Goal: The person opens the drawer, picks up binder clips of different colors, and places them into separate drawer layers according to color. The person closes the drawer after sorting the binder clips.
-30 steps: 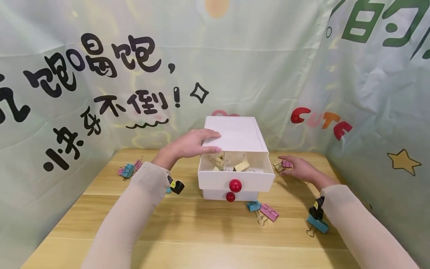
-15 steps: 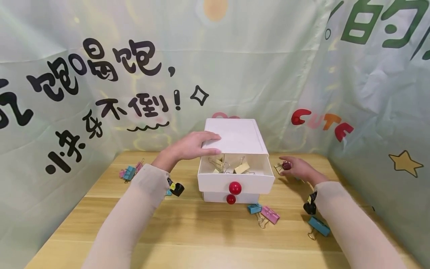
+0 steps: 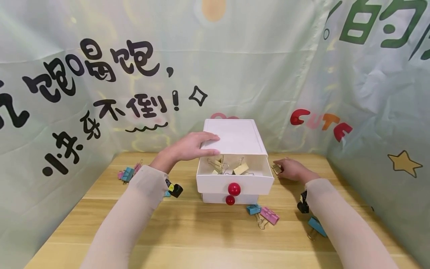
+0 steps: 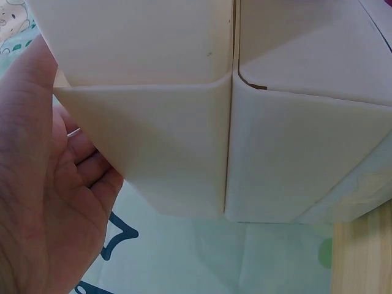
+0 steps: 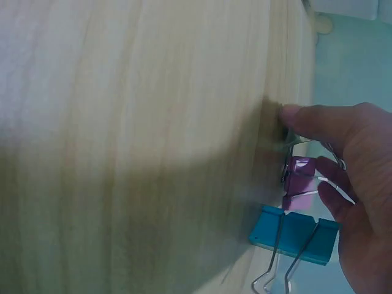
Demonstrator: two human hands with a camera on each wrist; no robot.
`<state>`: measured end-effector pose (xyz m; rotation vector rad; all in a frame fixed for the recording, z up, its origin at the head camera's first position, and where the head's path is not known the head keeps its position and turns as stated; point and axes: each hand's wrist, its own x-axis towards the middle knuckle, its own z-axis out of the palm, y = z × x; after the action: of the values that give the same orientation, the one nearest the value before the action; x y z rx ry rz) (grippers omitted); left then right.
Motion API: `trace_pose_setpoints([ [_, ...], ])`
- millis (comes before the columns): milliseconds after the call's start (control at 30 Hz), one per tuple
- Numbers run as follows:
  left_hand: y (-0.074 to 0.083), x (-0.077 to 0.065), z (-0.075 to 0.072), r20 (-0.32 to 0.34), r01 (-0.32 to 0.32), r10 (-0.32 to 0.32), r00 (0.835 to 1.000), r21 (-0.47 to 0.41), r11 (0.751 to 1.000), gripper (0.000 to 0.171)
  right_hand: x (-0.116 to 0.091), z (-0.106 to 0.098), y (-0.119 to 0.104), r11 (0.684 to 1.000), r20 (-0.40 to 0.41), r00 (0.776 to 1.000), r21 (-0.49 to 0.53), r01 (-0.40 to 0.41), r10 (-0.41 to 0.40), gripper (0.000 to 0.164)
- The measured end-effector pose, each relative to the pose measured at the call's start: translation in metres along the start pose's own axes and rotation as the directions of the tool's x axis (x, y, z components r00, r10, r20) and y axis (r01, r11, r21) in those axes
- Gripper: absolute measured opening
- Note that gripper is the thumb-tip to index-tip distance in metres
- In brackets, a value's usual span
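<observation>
plainly white box (image 3: 236, 134), upper drawer (image 3: 215, 185) out, round red knobs (image 3: 234, 189).
left hand (image 3: 188, 145) spread on top; right hand (image 3: 295, 170) at gold clip (image 3: 276, 169), whether pinching we cannot tell.

Pale green printed fabric backdrop (image 3: 242, 86) around a light wood-grain bench (image 3: 201, 250)

Bold black Chinese characters (image 3: 100, 70) slant across the backdrop's left part, a thin black wavy line (image 3: 146, 127) under some of them and a black-outlined four-pointed star (image 3: 198, 96) near their end. On the right, large green characters (image 3: 361, 22) sit above rounded multicoloured "CUTE" lettering (image 3: 329, 120) and a dark-outlined yellow five-pointed star (image 3: 404, 164).
</observation>
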<state>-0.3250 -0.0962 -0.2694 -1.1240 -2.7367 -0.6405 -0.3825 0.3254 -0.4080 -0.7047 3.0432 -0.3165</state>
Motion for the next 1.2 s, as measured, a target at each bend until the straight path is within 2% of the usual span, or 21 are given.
trace_pose_setpoints([
  [267, 0.000, 0.001, -0.001, 0.002, 0.003, -0.003, 1.000, 0.005, 1.000, 0.062, 0.002, -0.002, -0.003, 0.999, 0.025, 0.999, -0.043, 0.028, -0.027, 0.047],
  [433, 0.002, 0.003, -0.002, 0.001, -0.010, 0.010, 1.000, 0.013, 1.000, 0.062, -0.003, -0.004, -0.006, 0.998, 0.022, 0.999, -0.050, 0.035, -0.034, 0.050],
  [600, 0.003, 0.001, -0.002, 0.013, 0.010, -0.010, 1.000, 0.004, 1.000, 0.063, -0.007, -0.004, -0.009, 0.998, 0.007, 0.998, -0.008, 0.057, -0.057, 0.051],
  [900, 0.002, 0.002, -0.001, 0.013, 0.014, -0.014, 1.000, -0.007, 1.000, 0.063, -0.017, -0.009, -0.015, 0.995, -0.066, 0.997, 0.096, 0.033, -0.027, 0.054],
  [1200, 0.003, 0.001, -0.001, 0.021, 0.023, -0.023, 1.000, -0.033, 0.999, 0.065, -0.033, -0.012, -0.018, 0.987, -0.166, 0.983, 0.129, 0.098, -0.076, 0.051],
])
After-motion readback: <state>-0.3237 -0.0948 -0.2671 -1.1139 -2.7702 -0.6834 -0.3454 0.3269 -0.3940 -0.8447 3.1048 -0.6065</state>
